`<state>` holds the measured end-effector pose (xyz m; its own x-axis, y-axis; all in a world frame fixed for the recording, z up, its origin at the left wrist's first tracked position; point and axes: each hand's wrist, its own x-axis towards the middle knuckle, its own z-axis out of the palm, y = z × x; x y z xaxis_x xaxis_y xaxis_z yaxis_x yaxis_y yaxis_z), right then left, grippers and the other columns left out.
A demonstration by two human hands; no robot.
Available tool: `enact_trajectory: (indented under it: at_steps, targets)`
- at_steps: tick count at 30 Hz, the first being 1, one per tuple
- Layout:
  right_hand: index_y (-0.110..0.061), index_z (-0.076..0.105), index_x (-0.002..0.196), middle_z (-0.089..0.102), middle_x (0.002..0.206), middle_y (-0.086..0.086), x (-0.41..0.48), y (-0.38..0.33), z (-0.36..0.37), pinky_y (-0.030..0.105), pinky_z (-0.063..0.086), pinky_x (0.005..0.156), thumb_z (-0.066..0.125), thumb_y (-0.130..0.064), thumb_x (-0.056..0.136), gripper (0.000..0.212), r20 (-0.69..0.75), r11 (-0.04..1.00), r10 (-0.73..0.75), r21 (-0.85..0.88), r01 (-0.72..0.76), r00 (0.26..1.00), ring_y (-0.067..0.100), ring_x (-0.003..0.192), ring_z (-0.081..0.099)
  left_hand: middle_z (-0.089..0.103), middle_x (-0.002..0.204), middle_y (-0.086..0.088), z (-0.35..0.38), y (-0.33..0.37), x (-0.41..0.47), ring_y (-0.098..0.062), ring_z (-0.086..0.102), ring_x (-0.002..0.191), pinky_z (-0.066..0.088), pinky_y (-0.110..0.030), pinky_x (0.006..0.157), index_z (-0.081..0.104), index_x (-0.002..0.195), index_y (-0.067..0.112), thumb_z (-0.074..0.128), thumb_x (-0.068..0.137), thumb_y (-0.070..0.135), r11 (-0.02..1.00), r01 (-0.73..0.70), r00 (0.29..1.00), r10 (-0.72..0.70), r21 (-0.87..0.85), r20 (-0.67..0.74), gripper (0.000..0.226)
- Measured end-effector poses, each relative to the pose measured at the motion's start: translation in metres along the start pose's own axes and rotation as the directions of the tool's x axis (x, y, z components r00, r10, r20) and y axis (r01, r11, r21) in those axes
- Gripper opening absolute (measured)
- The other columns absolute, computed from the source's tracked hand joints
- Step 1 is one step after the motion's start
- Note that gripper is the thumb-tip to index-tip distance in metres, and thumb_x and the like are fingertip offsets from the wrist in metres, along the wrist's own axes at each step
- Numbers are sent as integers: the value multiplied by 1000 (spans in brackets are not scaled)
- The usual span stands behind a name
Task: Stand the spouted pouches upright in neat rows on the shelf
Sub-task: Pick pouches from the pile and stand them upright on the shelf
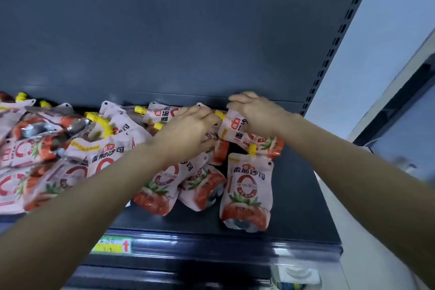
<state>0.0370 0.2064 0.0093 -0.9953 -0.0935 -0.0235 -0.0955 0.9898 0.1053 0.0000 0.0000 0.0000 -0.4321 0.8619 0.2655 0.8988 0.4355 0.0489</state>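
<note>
My right hand (pixel 255 113) is gripping a tomato sauce pouch (pixel 235 135) at the back right of the shelf (pixel 296 195). My left hand (pixel 188 129) is reaching its yellow cap (pixel 220 114); I cannot tell if it is pinching. One front pouch (pixel 247 190) is standing. The big pile (pixel 47 160) is lying flat.

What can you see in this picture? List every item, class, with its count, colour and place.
spouted pouches: many, too jumbled to count, pink-white with red tomato print and yellow caps, heaped on the shelf's left and middle
front pouch: one, same colours, upright near the shelf's front right
held pouch: one, same colours, at the back right
shelf: one, dark blue-grey
back panel: one, dark blue-grey, behind the shelf
slotted upright: one, dark, right edge
price label: one, green-yellow with red arrow, shelf's front rail
left hand: on the middle pouches, grip unclear
right hand: grips the held pouch's top
</note>
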Motion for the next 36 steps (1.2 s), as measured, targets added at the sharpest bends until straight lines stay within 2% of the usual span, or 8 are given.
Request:
enact_trajectory:
  at_steps: [7,11,15,21,26,30,34,36]
  targets:
    - [-21,41,138,47,136,1,32,11,7,43,45,96,60,-15,80,62,166,990,-136,-3,138,977,27,120,42,55,123,-3,20,15,7,-23,46,117,27,-32,101,52,125,17,60,83,33,992,126,992,-127,18,25,45]
    - [-12,54,115,54,116,9,36,10,5,40,45,85,58,-14,83,33,130,981,-165,-84,176,978,30,108,43,55,121,-5,26,28,9,-23,45,117,29,-34,103,52,124,15,58,84,32,985,169,982,-171,22,81,44]
    - [-7,61,100,60,112,14,35,18,4,36,41,81,58,-16,87,16,33,955,-196,-222,198,980,32,108,51,54,126,-3,33,38,16,-23,44,118,30,-34,105,49,128,17,60,84,39,987,159,978,-157,-2,136,51]
    - [-7,62,95,65,106,13,24,39,-6,30,35,66,66,-21,81,20,-19,976,-113,-192,107,993,34,99,61,52,133,0,50,50,33,-19,37,127,21,-32,106,54,125,18,52,88,41,996,85,959,-74,-28,273,43]
    - [-6,61,94,65,103,12,10,47,-14,31,34,63,67,-22,82,21,-68,986,-33,-163,21,997,34,93,61,60,118,-1,68,58,50,-22,40,119,18,-40,108,57,119,20,41,92,40,998,-3,871,-25,58,491,37]
    - [-7,59,92,64,105,12,-4,54,-23,31,32,64,67,-28,83,24,-111,993,36,-104,-48,993,34,94,60,55,122,-7,75,57,58,-27,38,120,20,-45,106,56,120,18,38,92,45,997,37,807,-68,64,587,43]
    - [-10,46,78,62,98,13,-18,58,-26,31,33,63,65,-21,83,22,-171,987,145,-46,-155,975,29,77,49,54,115,-9,79,59,69,-29,42,113,30,-44,97,58,113,18,41,88,54,996,86,786,-91,38,612,48]
    - [-6,50,78,61,94,13,-21,62,-24,31,34,62,62,-14,83,15,-213,979,199,-8,-205,957,30,76,51,56,110,-7,80,60,72,-26,43,108,31,-38,85,61,108,17,45,86,56,992,123,793,-95,-5,601,46]
